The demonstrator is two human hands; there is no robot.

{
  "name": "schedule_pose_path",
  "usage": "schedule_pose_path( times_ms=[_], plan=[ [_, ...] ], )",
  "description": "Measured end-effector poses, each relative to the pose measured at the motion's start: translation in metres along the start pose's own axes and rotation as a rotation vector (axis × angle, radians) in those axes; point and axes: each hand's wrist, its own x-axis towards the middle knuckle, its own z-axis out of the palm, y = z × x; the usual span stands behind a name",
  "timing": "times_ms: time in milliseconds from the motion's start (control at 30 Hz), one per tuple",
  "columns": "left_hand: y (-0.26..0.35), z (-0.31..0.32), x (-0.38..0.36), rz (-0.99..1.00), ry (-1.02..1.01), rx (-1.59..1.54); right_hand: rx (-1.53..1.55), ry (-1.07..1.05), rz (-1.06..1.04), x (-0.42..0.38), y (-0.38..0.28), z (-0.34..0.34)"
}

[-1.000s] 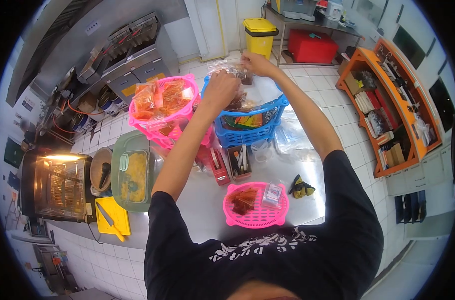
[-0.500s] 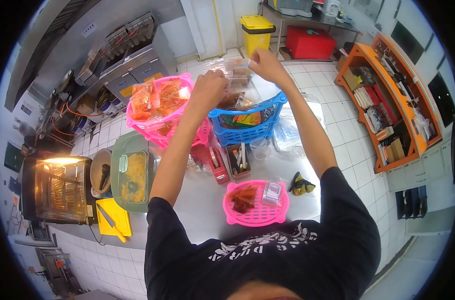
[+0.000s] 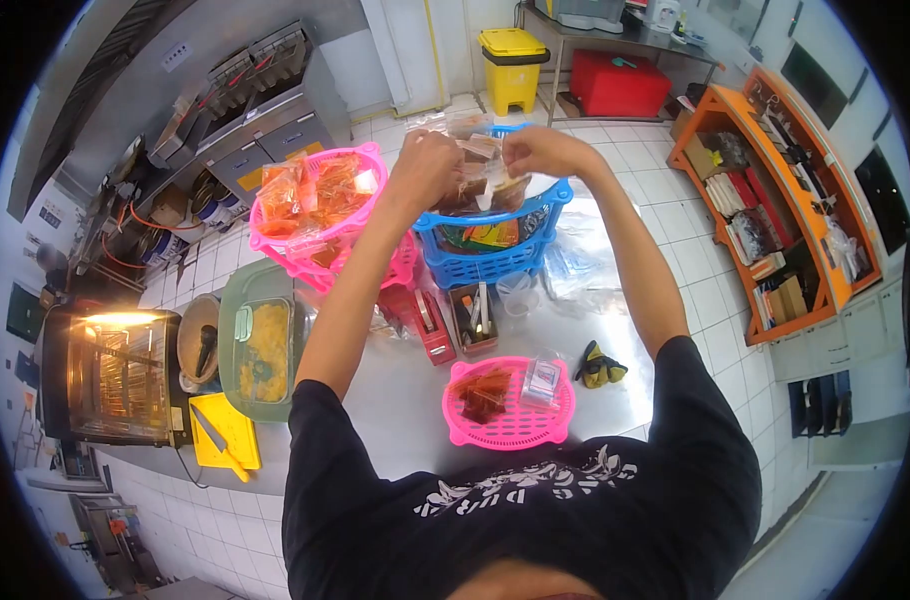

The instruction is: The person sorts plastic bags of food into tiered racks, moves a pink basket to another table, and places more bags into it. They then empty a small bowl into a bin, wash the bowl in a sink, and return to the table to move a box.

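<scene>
Both hands are over the upper blue basket (image 3: 487,268), which holds clear packets with brown contents (image 3: 475,202). My left hand (image 3: 430,170) is closed, its fingers curled on a clear plastic bag (image 3: 425,122) at the basket's back left. My right hand (image 3: 555,155) bends down into the basket from the right, fingertips pinched on a clear packet (image 3: 513,188); its exact outline is hard to make out. To the left, a pink basket (image 3: 275,243) is heaped with orange-filled packets (image 3: 315,195).
Nearer me, a pink tray (image 3: 510,430) bears reddish-brown packets (image 3: 483,397) and small clear bags (image 3: 542,383). A red box (image 3: 435,340), a small tool box (image 3: 475,340), a plastic cup (image 3: 518,295) and gloves (image 3: 601,367) lie around it. A knife (image 3: 210,430) rests on a yellow board (image 3: 237,410).
My right hand has come down and toward me, into the blue basket. My left hand has shifted slightly. The clear plastic stretched between the hands before is now lower, over the basket.
</scene>
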Motion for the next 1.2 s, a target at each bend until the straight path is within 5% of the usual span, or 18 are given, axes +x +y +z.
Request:
schedule_pose_path(
  times_ms=[200, 267, 300, 367, 400, 433, 500, 533, 567, 633, 700, 767, 867, 1000, 1200],
  plan=[
    [-0.005, -0.031, -0.014, -0.069, -0.005, -0.248, 0.094, -0.01, -0.034, 0.042, 0.026, -0.002],
    [-0.006, -0.036, -0.018, -0.13, -0.001, -0.338, 0.018, 0.326, -0.053, 0.052, 0.028, 0.006],
    [-0.008, -0.038, -0.018, -0.172, -0.035, -0.401, 0.02, 0.324, -0.054, 0.053, 0.027, 0.015],
    [-0.011, -0.042, -0.018, -0.211, -0.066, -0.454, -0.467, 0.882, -0.179, 0.052, 0.021, 0.034],
    [-0.012, -0.043, -0.021, -0.265, -0.058, -0.515, -0.416, 0.94, -0.102, 0.046, 0.005, 0.034],
    [-0.012, -0.042, -0.024, -0.321, -0.054, -0.58, -0.416, 0.936, -0.108, 0.041, -0.01, 0.029],
    [-0.018, -0.046, -0.025, -0.341, -0.071, -0.616, 0.109, 0.305, 0.301, 0.032, -0.024, 0.027],
    [-0.019, -0.046, -0.027, -0.355, -0.092, -0.651, 0.105, 0.029, 0.31, 0.036, -0.016, 0.035],
    [-0.02, -0.042, -0.029, -0.35, -0.1, -0.655, 0.111, 0.031, 0.318, 0.034, -0.01, 0.051],
    [-0.028, -0.037, -0.028, -0.247, -0.063, -0.542, -0.289, 0.65, -0.342, 0.038, 0.004, 0.081],
    [-0.025, -0.043, -0.026, -0.243, -0.104, -0.432, -0.399, 0.735, -0.458, 0.049, 0.013, 0.087],
    [-0.019, -0.048, -0.025, -0.279, -0.118, -0.502, -0.138, 0.461, -0.262, 0.052, 0.019, 0.088],
    [-0.02, -0.043, -0.025, -0.249, -0.082, -0.52, 0.028, 0.382, -0.01, 0.04, -0.008, 0.061],
    [-0.016, -0.037, -0.02, -0.33, -0.122, -0.535, 0.039, 0.588, -0.177, 0.027, -0.02, 0.026],
    [-0.015, -0.003, -0.006, -0.381, -0.123, -0.662, 0.111, 0.678, -0.043, -0.014, -0.063, -0.013]
  ],
)
